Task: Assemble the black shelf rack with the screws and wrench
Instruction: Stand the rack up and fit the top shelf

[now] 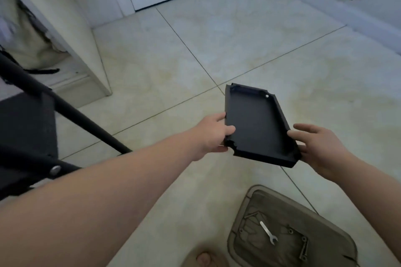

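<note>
Black frame [71, 112]: far left, cut off.
Left hand [213, 134]: pinches shelf's left rim, thumb on top.
Shelf [258, 128]: held above floor, between hands.
Right hand [319, 147]: fingers under near right corner, hidden; grip unclear.
Wrench [268, 233], screws [303, 239]: in grey tray [288, 201]; screws tiny.

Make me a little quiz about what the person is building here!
1. True or false: the left hand and the right hand both hold the black shelf tray.
2. Where is the wrench? A) in the right hand B) on the grey mat on the floor C) inside the black tray
3. Fill in: the small screws lie on the mat near the ____.
Key: 1 true; 2 B; 3 wrench.
</note>
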Demonstrator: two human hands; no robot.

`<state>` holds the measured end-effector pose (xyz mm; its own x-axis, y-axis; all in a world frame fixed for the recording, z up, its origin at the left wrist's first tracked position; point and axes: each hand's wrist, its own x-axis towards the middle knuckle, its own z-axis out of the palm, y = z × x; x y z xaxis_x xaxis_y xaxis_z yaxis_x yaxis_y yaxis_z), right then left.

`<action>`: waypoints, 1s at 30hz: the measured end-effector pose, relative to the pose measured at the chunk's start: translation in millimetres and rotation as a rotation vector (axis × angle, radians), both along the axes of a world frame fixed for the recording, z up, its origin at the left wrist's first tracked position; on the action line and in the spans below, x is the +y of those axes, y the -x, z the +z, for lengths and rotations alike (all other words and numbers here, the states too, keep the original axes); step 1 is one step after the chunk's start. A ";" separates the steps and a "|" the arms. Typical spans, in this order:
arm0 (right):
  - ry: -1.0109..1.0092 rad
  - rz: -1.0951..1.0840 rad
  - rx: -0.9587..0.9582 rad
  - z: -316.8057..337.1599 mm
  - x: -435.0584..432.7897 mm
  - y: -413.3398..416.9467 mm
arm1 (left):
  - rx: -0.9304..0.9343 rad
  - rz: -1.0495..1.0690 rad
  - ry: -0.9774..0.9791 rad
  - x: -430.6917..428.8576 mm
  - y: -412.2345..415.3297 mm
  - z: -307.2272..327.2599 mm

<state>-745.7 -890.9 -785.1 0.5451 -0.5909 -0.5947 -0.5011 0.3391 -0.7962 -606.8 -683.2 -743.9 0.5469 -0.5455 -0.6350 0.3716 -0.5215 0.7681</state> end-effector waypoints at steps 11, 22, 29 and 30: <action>-0.098 0.163 -0.270 254.4 84.2 61.7 | -0.411 -0.108 0.077 101.0 56.9 225.9; 0.104 0.220 -0.527 471.6 267.3 114.5 | -1.482 -0.530 -0.190 285.8 163.4 424.2; 0.069 0.315 -0.726 557.1 384.2 96.6 | -1.964 -0.034 -0.232 386.2 182.6 477.6; 0.055 0.328 -0.752 565.3 398.4 91.0 | -1.964 0.049 -0.206 398.7 181.9 483.8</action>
